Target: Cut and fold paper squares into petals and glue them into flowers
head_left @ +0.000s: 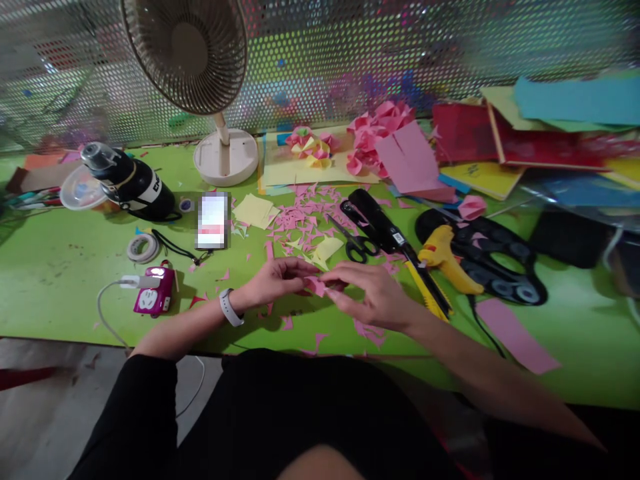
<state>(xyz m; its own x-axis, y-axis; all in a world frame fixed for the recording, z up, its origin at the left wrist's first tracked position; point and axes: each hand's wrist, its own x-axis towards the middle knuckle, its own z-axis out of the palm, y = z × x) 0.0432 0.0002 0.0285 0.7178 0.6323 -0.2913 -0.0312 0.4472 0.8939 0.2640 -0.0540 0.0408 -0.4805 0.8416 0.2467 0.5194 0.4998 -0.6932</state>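
Observation:
Both my hands meet over the green table [60, 267], pinching a small piece of pink paper [317, 286] between them. My left hand [277, 280], with a white watch on its wrist, has its fingers closed on the paper's left side. My right hand [373, 295] grips the right side with thumb and fingers, its other fingers loosely curled. Pink paper scraps [300, 220] lie scattered just beyond my hands. Black scissors [356, 241] rest close behind my right hand.
A yellow glue gun [445, 260] and a black tool [385, 223] lie to the right, a pink paper strip [517, 335] nearer. A desk fan [200, 67], black bottle [133, 183], tape roll [143, 248], phone [213, 220] and pink device [153, 297] stand left. Folded paper flowers [370, 133] and coloured sheets [550, 127] lie behind.

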